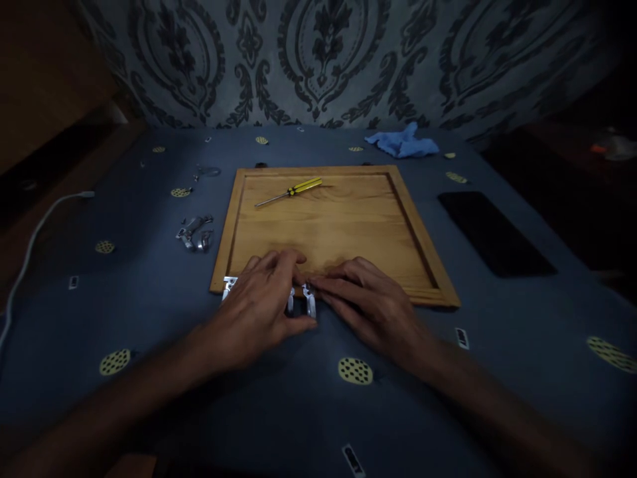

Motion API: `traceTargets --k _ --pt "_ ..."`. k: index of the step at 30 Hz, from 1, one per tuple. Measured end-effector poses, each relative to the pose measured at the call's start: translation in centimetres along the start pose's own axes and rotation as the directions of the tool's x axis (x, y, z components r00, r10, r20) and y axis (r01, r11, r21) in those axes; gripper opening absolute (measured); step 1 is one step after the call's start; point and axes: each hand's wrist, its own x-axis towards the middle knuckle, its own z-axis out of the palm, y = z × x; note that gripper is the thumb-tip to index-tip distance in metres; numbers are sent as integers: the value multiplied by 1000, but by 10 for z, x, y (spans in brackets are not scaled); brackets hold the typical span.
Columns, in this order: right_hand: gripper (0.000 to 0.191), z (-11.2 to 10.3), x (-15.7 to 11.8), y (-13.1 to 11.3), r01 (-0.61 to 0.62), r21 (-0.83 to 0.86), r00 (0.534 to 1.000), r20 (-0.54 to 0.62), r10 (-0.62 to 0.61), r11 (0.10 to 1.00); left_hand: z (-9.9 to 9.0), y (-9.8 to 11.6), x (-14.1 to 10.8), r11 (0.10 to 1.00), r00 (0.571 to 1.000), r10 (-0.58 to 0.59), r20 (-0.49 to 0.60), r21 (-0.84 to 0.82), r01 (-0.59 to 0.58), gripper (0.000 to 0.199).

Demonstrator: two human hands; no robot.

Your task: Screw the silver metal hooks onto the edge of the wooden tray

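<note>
A framed wooden panel (pixel 323 229) lies flat in front of me. At its near edge my left hand (pixel 253 309) curls over shiny metal hinge-like fittings, with thumb and fingers around the metal hinge (pixel 310 304). Part of another metal plate (pixel 229 283) with holes pokes out left of that hand, on the panel's near left corner. My right hand (pixel 371 302) has its fingers drawn together, their tips at the top of the metal hinge; anything small between them is hidden. On the panel's far part rests a yellow and black screwdriver (pixel 293 190), its shaft pointing left.
Loose metal fittings (pixel 196 232) lie left of the panel, with smaller pieces (pixel 206 171) farther back. A blue cloth (pixel 404 141) is crumpled behind it. To the right lies a dark flat slab (pixel 495 232). A white cable (pixel 32 245) runs along the left side.
</note>
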Motion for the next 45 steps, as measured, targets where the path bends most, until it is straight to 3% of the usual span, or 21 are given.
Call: traceTargets --k 12,17,29,40,45 --pt "36 4 1 5 43 -12 999 -29 -43 999 2 -2 4 999 1000 16 0 -47 -16 69" --pt "34 4 1 7 54 -43 998 -26 -56 998 1 1 5 999 999 -26 24 -38 27 70" --pt "29 3 1 14 44 -32 999 7 -43 999 -4 1 6 998 1000 19 21 -62 -17 68" --pt "25 -6 8 13 -183 66 983 30 182 981 5 -10 6 995 998 65 -16 -80 -67 68" --pt "26 -16 37 40 -192 -28 979 65 194 981 3 -8 4 992 998 57 -17 -110 -59 65"
